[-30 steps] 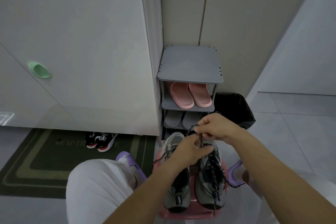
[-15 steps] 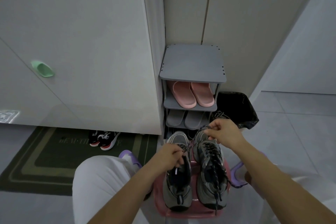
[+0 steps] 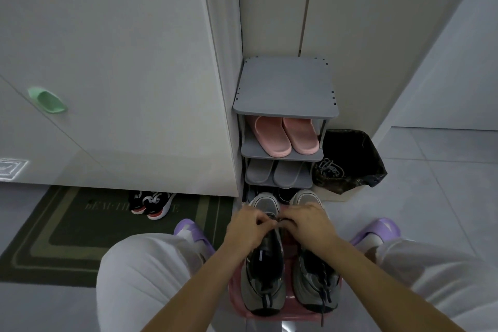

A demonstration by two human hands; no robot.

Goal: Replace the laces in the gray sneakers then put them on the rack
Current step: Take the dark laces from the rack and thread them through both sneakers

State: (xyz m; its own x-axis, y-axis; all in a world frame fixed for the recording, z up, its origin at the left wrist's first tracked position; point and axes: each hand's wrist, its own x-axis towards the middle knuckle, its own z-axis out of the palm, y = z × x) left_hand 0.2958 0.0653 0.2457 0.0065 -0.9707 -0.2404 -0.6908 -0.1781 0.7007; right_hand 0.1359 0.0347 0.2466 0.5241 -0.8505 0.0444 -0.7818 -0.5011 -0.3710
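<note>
Right hand [image 3: 310, 224] crossed to left sneaker [image 3: 265, 272], joining left hand [image 3: 249, 226]; fingers curled, pinching it.

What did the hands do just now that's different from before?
The right hand left the laced sneaker and moved across to meet the left hand at the front of the unlaced sneaker, where both now grip. Both sneakers stayed on the pink stool; the rack looks the same.

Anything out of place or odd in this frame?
A loose tangle of laces lies on the black bin bag beside the rack. The left gray sneaker shows no lace, unlike the laced right gray sneaker.
</note>
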